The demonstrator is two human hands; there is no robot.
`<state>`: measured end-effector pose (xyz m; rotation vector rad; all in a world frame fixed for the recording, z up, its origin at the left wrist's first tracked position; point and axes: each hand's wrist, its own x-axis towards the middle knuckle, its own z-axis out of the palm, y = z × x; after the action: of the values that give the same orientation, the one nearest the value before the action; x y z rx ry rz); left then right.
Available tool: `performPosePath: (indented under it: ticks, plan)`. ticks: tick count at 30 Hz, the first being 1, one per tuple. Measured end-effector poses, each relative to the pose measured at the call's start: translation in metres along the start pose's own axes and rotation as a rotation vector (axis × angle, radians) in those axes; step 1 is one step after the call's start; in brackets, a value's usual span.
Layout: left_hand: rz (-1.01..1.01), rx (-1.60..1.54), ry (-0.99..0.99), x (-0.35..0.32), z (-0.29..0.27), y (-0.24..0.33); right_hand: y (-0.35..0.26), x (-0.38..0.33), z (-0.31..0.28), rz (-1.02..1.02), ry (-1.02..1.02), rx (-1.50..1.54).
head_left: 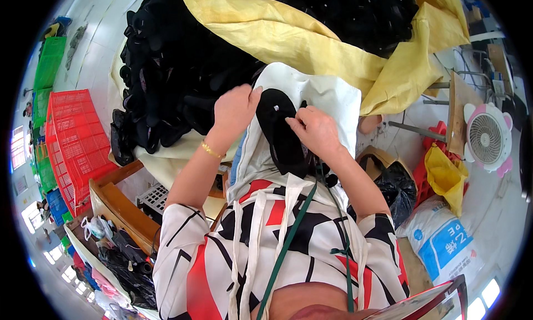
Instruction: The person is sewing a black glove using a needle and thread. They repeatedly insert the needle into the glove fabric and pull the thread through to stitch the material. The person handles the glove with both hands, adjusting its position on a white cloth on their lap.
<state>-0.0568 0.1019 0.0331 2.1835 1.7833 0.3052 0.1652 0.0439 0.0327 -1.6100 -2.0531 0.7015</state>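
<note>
A long, flat black fabric piece, shaped like a shoe sole [280,134], lies in front of the person, on a white cloth [340,98] over the lap. Its long axis runs away from the body, and the far end leans a little to the left. On its upper face there is one small pale spot, near the far end.

The right hand [317,131] is the nearer one: it comes over the right edge of the piece, about at the middle of its length. Its fingers are bent, and the thumb tip points left over the black fabric; whether they pinch something, one cannot tell.

The left hand [236,110] is at the far left edge. Its fingers are curled inward, with the thumb tip beside this edge; whether they touch or hold it is not clear.

Beyond the left hand is a large heap of black fabric pieces [161,70], and behind the cloth a yellow woven sheet [355,62] is spread in folds.
</note>
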Motion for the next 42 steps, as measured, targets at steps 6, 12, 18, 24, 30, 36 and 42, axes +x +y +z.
performPosePath:
  ticks: [6,12,18,24,30,36,42]
  plan:
    - [-0.487,-0.787,-0.444,-0.016,0.006,0.011,-0.009,0.002,0.014,0.098,0.011,0.21]
    - [-0.306,-0.845,-0.091,-0.012,0.032,0.009,-0.011,-0.002,0.018,0.193,0.051,0.282]
    - [-0.384,-0.885,0.013,-0.012,0.049,0.0,-0.017,-0.022,0.023,0.191,0.134,0.331]
    - [-0.199,-0.815,-0.108,-0.014,0.044,-0.006,-0.019,-0.026,0.003,0.23,-0.015,0.278]
    - [0.073,-0.513,0.124,-0.003,0.002,0.017,-0.027,-0.027,-0.003,0.216,-0.037,0.268]
    - [0.043,-0.178,-0.207,-0.004,-0.012,0.04,-0.03,-0.029,0.002,0.17,-0.012,0.275]
    - [0.002,-0.094,-0.144,-0.003,0.015,0.039,-0.028,-0.032,0.007,0.127,0.01,0.279]
